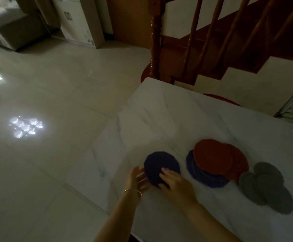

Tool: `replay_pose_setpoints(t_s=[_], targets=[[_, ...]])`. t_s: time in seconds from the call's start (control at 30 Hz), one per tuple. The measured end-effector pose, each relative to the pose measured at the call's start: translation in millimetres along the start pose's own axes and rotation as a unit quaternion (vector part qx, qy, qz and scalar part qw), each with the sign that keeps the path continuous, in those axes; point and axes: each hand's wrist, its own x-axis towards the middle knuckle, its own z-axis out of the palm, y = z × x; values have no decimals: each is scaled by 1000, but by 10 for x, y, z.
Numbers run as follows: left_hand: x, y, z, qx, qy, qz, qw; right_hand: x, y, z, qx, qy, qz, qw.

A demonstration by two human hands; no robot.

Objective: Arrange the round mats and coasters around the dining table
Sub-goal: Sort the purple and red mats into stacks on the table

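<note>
- Head view: right hand (175,182), fingers lightly curled, rests on the near side of a single blue mat (161,165).
- Left hand (136,177), fingers straight and spread, touches that mat's left rim.
- Mat lies near the left edge of the marble table (168,119).
- Beside it: overlapping red mats (217,158), blue mats (203,177), grey coasters (268,186).
- Far corner is bare.
</note>
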Motion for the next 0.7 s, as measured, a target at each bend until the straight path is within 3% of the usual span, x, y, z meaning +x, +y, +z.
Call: replay_pose_setpoints(t_s=[0.13, 0.23, 0.33, 0.43, 0.53, 0.6, 0.7], targets=[[14, 29, 4, -13, 1, -15, 1000, 91, 518, -386, -74, 133, 134, 979], [48, 50, 3, -13, -3, -17, 1000, 90, 976, -640, -151, 67, 255, 953], [73, 61, 12, -7, -3, -22, 1000, 59, 1199, -724, -120, -13, 295, 948], [95, 76, 3, 2, -2, -23, 1000, 87, 1225, -703, -214, -46, 261, 940], [99, 74, -5, -3, -8, -21, 1000, 85, 1074, -724, -308, -49, 150, 938], [99, 78, -4, -3, -12, -20, 1000, 28, 1018, -757, -319, 12, 77, 945], [96, 84, 8, -2, -13, -22, 1000, 12, 932, -890, -269, 103, 35, 957]])
